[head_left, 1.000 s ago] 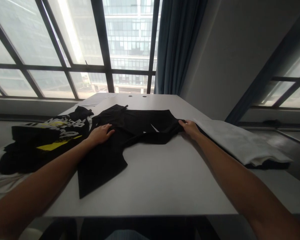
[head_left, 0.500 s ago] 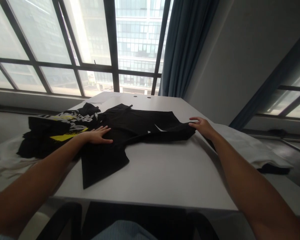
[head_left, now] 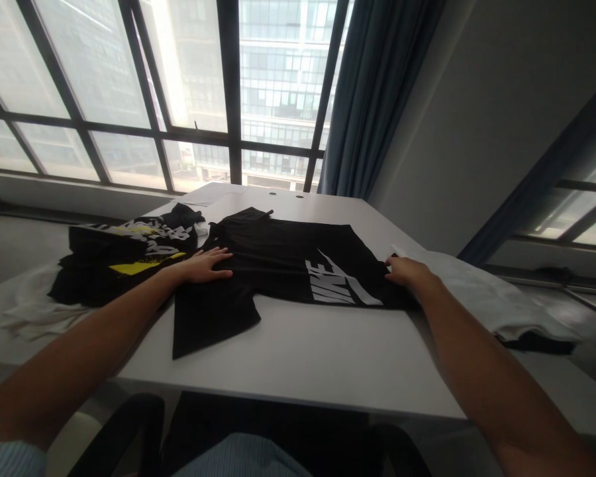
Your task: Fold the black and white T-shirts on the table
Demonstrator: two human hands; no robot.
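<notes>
A black T-shirt (head_left: 278,252) with a large white print lies spread across the white table (head_left: 298,358), its collar end to the left and its hem to the right. My left hand (head_left: 206,265) rests flat near the collar end, fingers spread on the cloth. At the hem, my right hand (head_left: 410,273) pinches the fabric between thumb and fingers. One sleeve points toward me, the other toward the window. The near hem corner is partly hidden by my right forearm.
Left of the shirt lies a heap of black clothes (head_left: 94,265) with yellow and white prints, beside white cloth (head_left: 37,305). Folded white cloth (head_left: 491,291) lies at the right. Paper sheets (head_left: 208,193) sit at the far end, before the window.
The shirt's hem end, folded and bunched before, now lies flatter, and its white print shows. My right hand has come slightly nearer to me with the hem. My left hand stays on the shirt.
</notes>
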